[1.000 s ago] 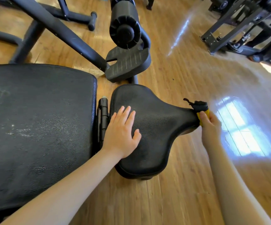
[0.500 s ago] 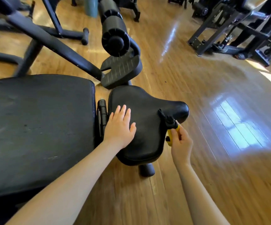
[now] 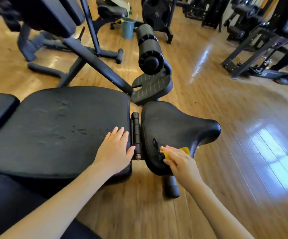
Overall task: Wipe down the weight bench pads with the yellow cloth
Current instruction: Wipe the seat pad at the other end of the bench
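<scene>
Yellow cloth point(image 3: 184, 150) under my right hand point(image 3: 179, 161), black scuffed bench point(image 3: 62, 128) pads, ribbed black footplate point(image 3: 151, 88) beyond the bench, honey-brown plank floor point(image 3: 226, 152), teal bucket point(image 3: 127, 28)

Left hand point(image 3: 113, 150): mine, bare, no glove, ring or watch.
Right hand point(image 3: 179, 159): mine, bare too, nothing on the wrist.
Forearms: both uncovered, no sleeve that I can see.
</scene>
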Demonstrator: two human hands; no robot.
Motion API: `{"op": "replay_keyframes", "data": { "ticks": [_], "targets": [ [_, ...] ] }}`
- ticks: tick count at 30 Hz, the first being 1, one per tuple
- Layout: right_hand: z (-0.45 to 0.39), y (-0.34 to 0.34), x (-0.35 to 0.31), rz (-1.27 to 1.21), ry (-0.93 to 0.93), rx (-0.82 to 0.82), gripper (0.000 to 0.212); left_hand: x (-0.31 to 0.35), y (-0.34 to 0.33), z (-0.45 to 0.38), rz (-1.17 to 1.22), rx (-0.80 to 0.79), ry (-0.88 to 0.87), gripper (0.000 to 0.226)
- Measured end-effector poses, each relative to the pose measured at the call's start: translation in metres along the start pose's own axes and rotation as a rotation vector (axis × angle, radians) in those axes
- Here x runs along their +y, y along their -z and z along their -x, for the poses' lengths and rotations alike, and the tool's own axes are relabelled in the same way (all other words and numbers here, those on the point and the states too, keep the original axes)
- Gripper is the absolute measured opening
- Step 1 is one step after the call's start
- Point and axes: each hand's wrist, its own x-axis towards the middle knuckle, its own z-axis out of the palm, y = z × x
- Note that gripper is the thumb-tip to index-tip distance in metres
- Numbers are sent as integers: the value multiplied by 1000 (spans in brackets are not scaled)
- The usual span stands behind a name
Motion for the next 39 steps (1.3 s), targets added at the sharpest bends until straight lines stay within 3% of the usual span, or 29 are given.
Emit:
{"op": "replay_keyframes", "data": {
  "ticks": [2, 5, 6, 9, 12, 16, 19, 25, 31, 34, 39],
  "targets": [
    [-8, 2, -3, -45, -37, -13, 37, -16, 6, 16, -25, 10, 47, 61],
    [-35, 3, 4, -218, -385, 163, 29, -41, 12, 37, -47, 27, 110, 63],
    [-43, 3, 3, -165, -436, 164, 28, -49, 15, 43, -42, 38, 134, 63],
    [-46, -10, -9, 156, -381, -44, 40, -71, 22, 60, -29, 55, 194, 64],
    [-29, -16, -23, 187, -301, -94, 42, -87, 23, 73, -6, 52, 227, 63],
    [-29, -5, -69, -72, -295, -143, 26, -90, 24, 83, -22, 44, 177, 62],
    [-46, -10, -122, -264, -239, -208, 22, -98, 33, 90, -15, -53, 131, 62],
    [-71, -57, -191, -156, -240, -309, 29, -156, 76, 92, -4, -257, 155, 65],
    [-60, -75, -215, 16, -192, -334, 42, -232, 70, 81, 31, -155, 41, 63],
    [-59, -83, -215, -7, -229, -278, 41, -252, 58, 77, 66, -47, -75, 62],
    [-60, -88, -218, -42, -311, -193, 45, -267, 48, 75, 115, -30, -172, 67]
  ]
}}
